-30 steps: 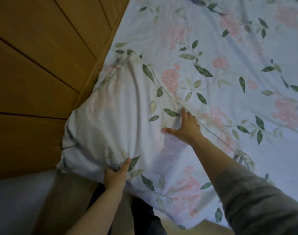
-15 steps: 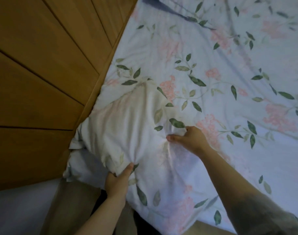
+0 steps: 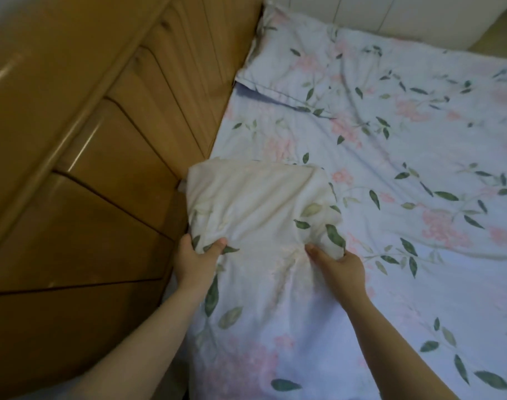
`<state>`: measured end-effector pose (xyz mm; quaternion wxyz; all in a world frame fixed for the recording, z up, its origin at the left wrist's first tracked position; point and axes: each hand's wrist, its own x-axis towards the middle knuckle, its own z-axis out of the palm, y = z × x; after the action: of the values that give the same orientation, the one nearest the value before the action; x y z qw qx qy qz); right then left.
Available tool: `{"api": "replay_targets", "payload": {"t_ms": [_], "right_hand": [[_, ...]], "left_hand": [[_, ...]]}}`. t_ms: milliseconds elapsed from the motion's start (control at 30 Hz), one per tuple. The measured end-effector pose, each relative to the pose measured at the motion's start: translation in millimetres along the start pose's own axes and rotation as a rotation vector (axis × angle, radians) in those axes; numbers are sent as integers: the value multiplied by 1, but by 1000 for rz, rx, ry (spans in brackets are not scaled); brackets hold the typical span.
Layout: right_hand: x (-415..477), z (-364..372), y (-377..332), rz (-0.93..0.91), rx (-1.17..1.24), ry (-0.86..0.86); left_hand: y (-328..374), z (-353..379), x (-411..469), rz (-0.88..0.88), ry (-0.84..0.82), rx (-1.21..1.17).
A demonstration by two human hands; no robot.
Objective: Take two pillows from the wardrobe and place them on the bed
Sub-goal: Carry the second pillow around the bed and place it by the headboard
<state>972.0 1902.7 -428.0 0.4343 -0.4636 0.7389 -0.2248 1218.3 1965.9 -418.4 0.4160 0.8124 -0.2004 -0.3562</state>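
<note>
Pillow number one point(image 3: 258, 203), cream-white with faint green leaves, is seen on the bed point(image 3: 419, 226), at its left side, just beside the wooden headboard point(image 3: 102, 168). Its far edge is raised a little above the sheet, and its left corner touches the wood. The near edge of this pillow is gripped by both hands. The left hand point(image 3: 196, 259) is closed on the near left corner, with the thumb on top of the cloth and the other fingers hidden under it. The right hand point(image 3: 340, 268) is closed on the near right corner, where the cloth is bunched into folds; the thumb is pressed on the cover and the fingers are curled under the fold. Both forearms are bare and are stretched from the near edge of the view toward the pillow.

A second pillow point(image 3: 289, 62), in the same pale blue cloth with pink flowers and green leaves as the sheet, is laid flat at the far left corner of the bed, also beside the headboard. It is well apart from the held pillow. The sheet is wrinkled between the two pillows. A pale wall point(image 3: 362, 15) is visible behind the far edge of the bed.
</note>
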Motion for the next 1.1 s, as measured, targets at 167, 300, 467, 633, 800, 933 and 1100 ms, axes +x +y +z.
{"api": "replay_targets", "payload": {"t_ms": [167, 300, 467, 633, 800, 933, 1100], "right_hand": [[12, 34, -17, 50, -128, -67], [12, 58, 3, 197, -230, -199], [0, 88, 21, 280, -273, -291], [-9, 103, 36, 314, -319, -329], [-6, 113, 54, 302, -325, -344], [14, 123, 76, 297, -323, -321], [57, 144, 96, 259, -245, -206]], "left_hand": [[21, -10, 70, 115, -98, 509], [-3, -8, 90, 170, -347, 657], [-50, -7, 73, 175, -552, 637], [-84, -10, 55, 106, -584, 589], [-106, -4, 51, 20, -468, 556], [-123, 4, 76, -27, -314, 583], [-142, 22, 127, -49, -254, 540]]}}
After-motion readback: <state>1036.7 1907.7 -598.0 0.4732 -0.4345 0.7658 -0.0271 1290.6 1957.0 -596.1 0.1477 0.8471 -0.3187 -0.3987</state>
